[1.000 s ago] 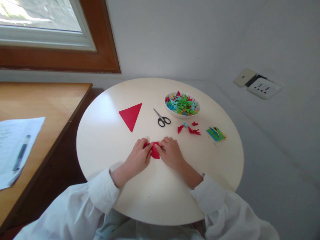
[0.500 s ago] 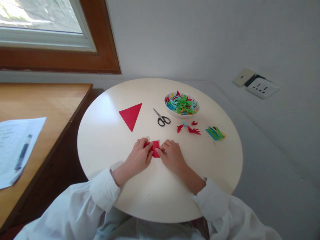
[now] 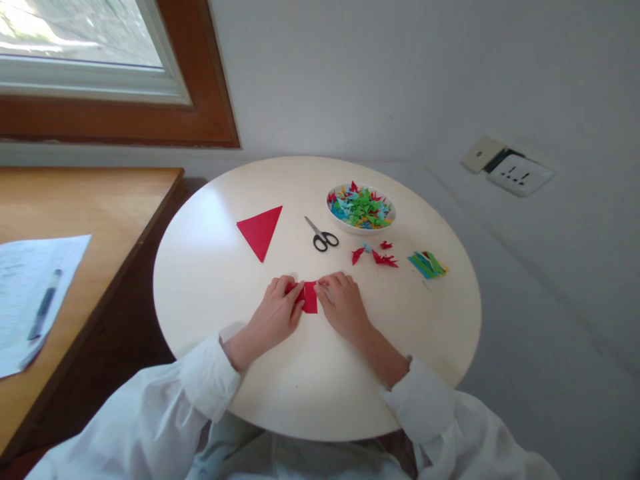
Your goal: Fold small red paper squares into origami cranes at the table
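Observation:
A small piece of red paper [image 3: 311, 301] lies on the white table between my hands. My left hand [image 3: 276, 312] grips its left part, with thumb and fingers pressed on it and covering that side. At the upper right corner, my right hand [image 3: 345, 307] pinches the paper's edge between thumb and bent fingers. Just beyond my hands are scissors [image 3: 323, 239] with black handles, and a larger red paper triangle [image 3: 261, 232] lies to their left. Several folded paper cranes [image 3: 384, 259], mostly red with one light blue, lie farther right.
A white bowl [image 3: 364, 231] full of colourful folded cranes stands at the back of the round table [image 3: 210, 267]. Right of the loose cranes sits a stack of coloured paper strips [image 3: 427, 265]. On the wooden desk [image 3: 110, 200] at left are paper sheets [image 3: 25, 287] and a pen [image 3: 45, 305].
My right thumb has moved from the middle of the paper's right side up to its upper right corner. My left hand keeps its hold. The view has shifted slightly.

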`<state>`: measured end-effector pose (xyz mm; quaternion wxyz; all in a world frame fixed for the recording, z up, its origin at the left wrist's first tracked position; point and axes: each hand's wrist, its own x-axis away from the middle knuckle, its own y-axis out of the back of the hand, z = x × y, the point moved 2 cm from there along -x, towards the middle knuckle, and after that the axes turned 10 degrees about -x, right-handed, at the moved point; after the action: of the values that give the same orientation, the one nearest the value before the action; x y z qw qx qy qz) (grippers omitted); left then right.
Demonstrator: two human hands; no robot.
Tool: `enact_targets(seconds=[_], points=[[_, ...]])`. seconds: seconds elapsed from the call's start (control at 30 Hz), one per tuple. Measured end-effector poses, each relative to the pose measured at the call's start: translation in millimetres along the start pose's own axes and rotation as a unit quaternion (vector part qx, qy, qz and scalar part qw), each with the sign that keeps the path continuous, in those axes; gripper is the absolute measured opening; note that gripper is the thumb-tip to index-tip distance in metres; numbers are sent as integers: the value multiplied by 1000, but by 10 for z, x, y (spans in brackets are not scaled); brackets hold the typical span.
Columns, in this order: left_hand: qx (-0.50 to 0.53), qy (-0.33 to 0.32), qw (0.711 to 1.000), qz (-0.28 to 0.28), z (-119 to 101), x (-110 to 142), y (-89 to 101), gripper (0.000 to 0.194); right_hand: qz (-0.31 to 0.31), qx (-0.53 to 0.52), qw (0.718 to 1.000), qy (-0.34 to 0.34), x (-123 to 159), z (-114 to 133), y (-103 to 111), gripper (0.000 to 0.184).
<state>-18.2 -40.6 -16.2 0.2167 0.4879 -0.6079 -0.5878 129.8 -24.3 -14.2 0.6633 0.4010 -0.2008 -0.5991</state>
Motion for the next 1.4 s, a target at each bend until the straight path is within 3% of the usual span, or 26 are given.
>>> enact_targets(seconds=[0.2, 0.4, 0.83, 0.93, 1.07, 1.17, 1.23, 1.3, 1.4], points=[[3, 5, 1000, 1, 12, 6, -11, 28, 41, 3, 999, -7, -84, 37, -51, 18], [6, 10, 1000, 1, 5, 0, -3, 27, 76, 20, 996, 33, 2, 44, -62, 16], [-4, 11, 1000, 18, 6, -11, 8, 31, 70, 23, 996, 52, 107, 9, -33, 13], [5, 16, 1000, 12, 23, 1, -18, 34, 50, -30, 997, 50, 197, -4, 34, 14], [46, 22, 999, -8, 51, 27, -25, 37, -44, -132, 989, 41, 317, -156, 361, 18], [52, 13, 998, -24, 60, 45, -5, 38, -155, -71, 984, 51, 288, -506, 788, 21], [34, 14, 999, -38, 66, 55, 7, 37, -206, 5, 978, 16, 192, -840, 1092, 26], [18, 23, 998, -48, 78, 61, 2, 35, -191, 92, 976, -51, 54, -1170, 1342, 31], [13, 47, 997, -56, 115, 60, -36, 40, -71, 205, 967, -130, -152, -1496, 1564, 32]])
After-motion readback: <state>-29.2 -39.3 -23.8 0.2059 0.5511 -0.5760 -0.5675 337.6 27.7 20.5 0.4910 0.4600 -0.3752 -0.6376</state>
